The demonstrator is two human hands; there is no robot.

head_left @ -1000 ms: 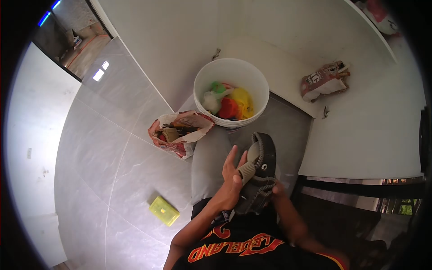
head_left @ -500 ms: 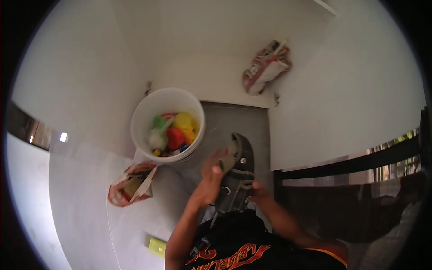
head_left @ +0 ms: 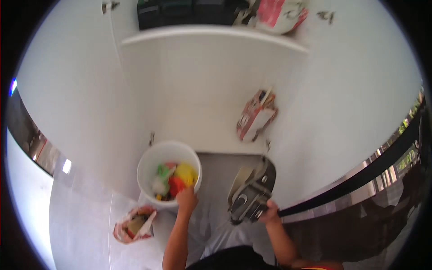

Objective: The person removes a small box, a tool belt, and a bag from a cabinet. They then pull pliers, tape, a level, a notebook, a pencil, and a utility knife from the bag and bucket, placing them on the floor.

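My right hand (head_left: 270,212) is closed around the lower right edge of a dark grey pouch (head_left: 254,191) with straps, a metal ring and a lighter flap standing out on its left. The pouch is held tilted above the grey floor. My left hand (head_left: 187,198) is at the near right rim of a white bucket (head_left: 145,171), its fingers curled over the edge; the fingertips are partly hidden. Inside the bucket lie a red item (head_left: 176,185), a yellow item (head_left: 185,173) and green and whitish plastic items.
A red and white bag (head_left: 257,118) leans inside the white cabinet at the right. Another open bag (head_left: 136,225) stands left of my legs. On the shelf (head_left: 216,30) above are a black case (head_left: 184,13) and a pink and white bag (head_left: 279,15). Cabinet doors flank both sides.
My left hand has left the pouch and moved to the bucket rim. My right hand has shifted right, still holding the pouch. The view has tilted up, bringing the upper shelf into sight.
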